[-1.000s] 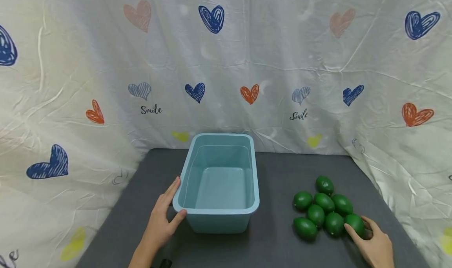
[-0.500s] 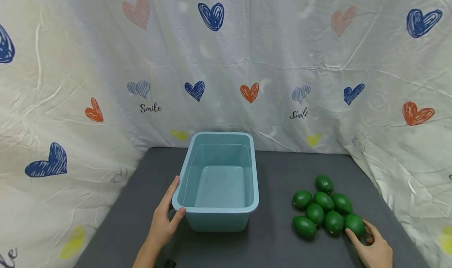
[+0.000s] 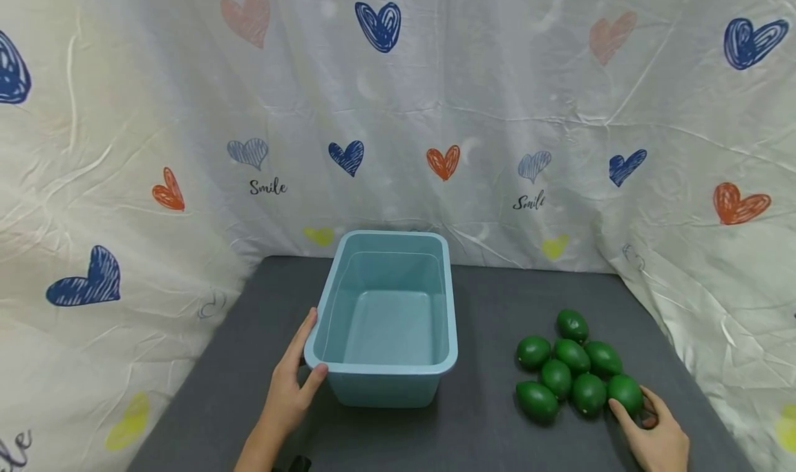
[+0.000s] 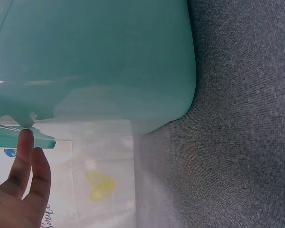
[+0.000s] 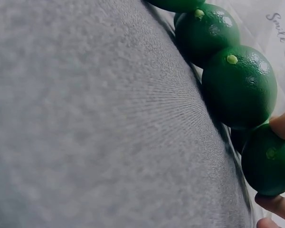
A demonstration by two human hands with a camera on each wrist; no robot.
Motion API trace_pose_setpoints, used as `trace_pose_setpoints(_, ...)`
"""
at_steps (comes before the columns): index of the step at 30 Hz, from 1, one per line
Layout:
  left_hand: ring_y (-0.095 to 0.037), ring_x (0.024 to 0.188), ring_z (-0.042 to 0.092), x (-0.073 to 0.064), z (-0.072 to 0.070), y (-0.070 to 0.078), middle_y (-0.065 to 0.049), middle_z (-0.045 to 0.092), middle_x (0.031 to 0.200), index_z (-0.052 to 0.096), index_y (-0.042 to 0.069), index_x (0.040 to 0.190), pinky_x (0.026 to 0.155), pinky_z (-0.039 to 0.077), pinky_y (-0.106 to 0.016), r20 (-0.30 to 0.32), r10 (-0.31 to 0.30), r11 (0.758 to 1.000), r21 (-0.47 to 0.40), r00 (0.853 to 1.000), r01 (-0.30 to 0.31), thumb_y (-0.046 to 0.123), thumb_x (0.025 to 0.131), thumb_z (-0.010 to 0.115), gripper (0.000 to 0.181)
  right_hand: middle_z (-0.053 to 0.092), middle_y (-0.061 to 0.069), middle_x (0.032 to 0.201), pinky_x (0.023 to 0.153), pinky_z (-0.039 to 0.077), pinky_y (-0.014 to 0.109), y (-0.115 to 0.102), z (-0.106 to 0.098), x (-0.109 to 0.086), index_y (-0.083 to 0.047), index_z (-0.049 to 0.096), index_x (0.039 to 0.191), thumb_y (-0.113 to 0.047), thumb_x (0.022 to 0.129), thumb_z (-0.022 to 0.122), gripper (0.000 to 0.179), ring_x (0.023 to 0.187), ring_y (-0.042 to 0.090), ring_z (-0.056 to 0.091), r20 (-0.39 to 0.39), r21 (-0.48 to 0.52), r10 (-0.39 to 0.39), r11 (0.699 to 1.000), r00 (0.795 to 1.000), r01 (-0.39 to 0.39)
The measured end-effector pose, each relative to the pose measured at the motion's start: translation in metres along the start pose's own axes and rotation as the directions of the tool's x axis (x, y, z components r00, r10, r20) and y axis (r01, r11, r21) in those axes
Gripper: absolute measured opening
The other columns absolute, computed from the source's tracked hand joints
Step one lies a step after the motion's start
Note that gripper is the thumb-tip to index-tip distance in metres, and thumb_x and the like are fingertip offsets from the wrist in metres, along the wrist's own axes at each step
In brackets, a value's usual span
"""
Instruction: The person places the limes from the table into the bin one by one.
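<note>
A light blue plastic bin (image 3: 393, 388) stands on the dark grey table, with nothing inside it. At its near left corner my left hand (image 3: 289, 396) rests with extended fingers along the left rim and the thumb at the front rim. In the left wrist view, fingertips of the left hand (image 4: 26, 185) touch the rim's underside beside the bin's wall (image 4: 99, 61). On the right, my right hand (image 3: 659, 434) pinches a glossy green avocado (image 3: 624, 393) between thumb and fingers. The right wrist view shows this avocado (image 5: 268, 164) between the thumb and a finger below; the rest of the hand is cut off.
Several more avocados (image 3: 571, 356) lie clustered against the pinched one, to its left and behind. A white curtain (image 3: 398, 99) printed with hearts hangs behind and at both sides of the table (image 3: 485, 389). Something small and black (image 3: 300, 464) shows by the left wrist.
My right hand has shifted slightly, its fingers now lower around the outer side of the avocado. The left hand stays at the bin's corner. The head view has drifted a little.
</note>
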State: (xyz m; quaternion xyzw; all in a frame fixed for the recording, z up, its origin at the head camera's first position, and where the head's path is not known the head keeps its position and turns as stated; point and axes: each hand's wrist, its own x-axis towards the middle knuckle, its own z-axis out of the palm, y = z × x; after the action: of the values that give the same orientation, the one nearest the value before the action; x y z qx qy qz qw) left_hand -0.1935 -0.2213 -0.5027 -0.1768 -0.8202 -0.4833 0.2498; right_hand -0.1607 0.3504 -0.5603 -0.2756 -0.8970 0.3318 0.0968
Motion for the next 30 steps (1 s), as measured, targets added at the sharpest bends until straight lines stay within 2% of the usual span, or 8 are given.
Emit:
trace_pose_setpoints(5, 0.004, 0.15, 0.034, 0.0, 0.0, 0.001, -0.007, 0.031, 0.174, 0.028, 0.021, 0.17, 0.098, 0.04, -0.01, 0.012, -0.015, 1.0, 0.023, 1.0, 0.014, 0.005, 0.097, 0.067, 0.084, 0.063, 0.033, 0.133, 0.083, 0.046, 0.053, -0.005, -0.001, 0.003, 0.005, 0.052, 0.149, -0.058, 0.097, 0.068, 0.083, 0.087, 0.033, 0.061, -0.049, 0.023, -0.009, 1.0, 0.999, 0.01)
trace_pose_setpoints(12, 0.006, 0.146, 0.036, 0.001, -0.002, 0.001, -0.001, 0.031, 0.174, 0.028, 0.022, 0.17, 0.095, 0.041, -0.011, 0.006, -0.026, 0.999, 0.038, 1.0, 0.026, 0.007, 0.098, 0.068, 0.084, 0.06, 0.034, 0.134, 0.076, 0.046, 0.047, -0.016, 0.0, 0.004, 0.004, 0.052, 0.151, -0.056, 0.097, 0.07, 0.082, 0.066, 0.021, 0.056, -0.084, 0.053, -0.047, 0.997, 0.995, 0.052)
trace_pose_setpoints(17, 0.006, 0.148, 0.034, 0.0, -0.002, 0.0, -0.004, 0.031, 0.174, 0.028, 0.02, 0.17, 0.096, 0.04, -0.01, 0.017, -0.015, 0.999, 0.029, 1.0, 0.015, 0.005, 0.097, 0.067, 0.084, 0.061, 0.034, 0.135, 0.069, 0.048, 0.04, -0.023, -0.004, 0.003, 0.002, 0.053, 0.151, -0.055, 0.097, 0.071, 0.081, 0.063, 0.016, 0.059, -0.111, 0.059, -0.055, 0.996, 0.992, 0.062)
trace_pose_setpoints(23, 0.005, 0.149, 0.034, 0.0, -0.001, -0.001, -0.006, 0.031, 0.174, 0.029, 0.02, 0.17, 0.097, 0.039, -0.009, 0.008, -0.011, 1.0, 0.024, 1.0, 0.011, 0.005, 0.097, 0.067, 0.083, 0.063, 0.033, 0.133, 0.067, 0.049, 0.038, -0.036, -0.004, 0.002, 0.001, 0.054, 0.151, -0.052, 0.096, 0.074, 0.079, 0.06, 0.011, 0.058, -0.154, 0.089, -0.097, 0.99, 0.983, 0.112)
trace_pose_setpoints(27, 0.005, 0.15, 0.033, 0.0, -0.001, -0.002, -0.004, 0.031, 0.174, 0.029, 0.019, 0.17, 0.098, 0.039, -0.009, 0.007, -0.012, 1.0, 0.027, 1.0, 0.011, 0.005, 0.097, 0.067, 0.084, 0.063, 0.032, 0.132, 0.057, 0.046, 0.031, -0.045, -0.002, 0.0, 0.0, 0.055, 0.151, -0.049, 0.096, 0.076, 0.077, 0.052, 0.008, 0.055, -0.179, 0.115, -0.135, 0.981, 0.974, 0.157)
trace_pose_setpoints(30, 0.005, 0.15, 0.033, 0.0, -0.001, -0.002, -0.003, 0.031, 0.174, 0.028, 0.02, 0.17, 0.098, 0.04, -0.01, 0.011, -0.016, 0.999, 0.034, 1.0, 0.016, 0.006, 0.098, 0.067, 0.083, 0.062, 0.033, 0.132, 0.048, 0.041, 0.029, -0.052, 0.001, -0.003, -0.001, 0.054, 0.152, -0.048, 0.096, 0.076, 0.076, 0.044, 0.012, 0.051, -0.181, 0.139, -0.16, 0.973, 0.97, 0.186)
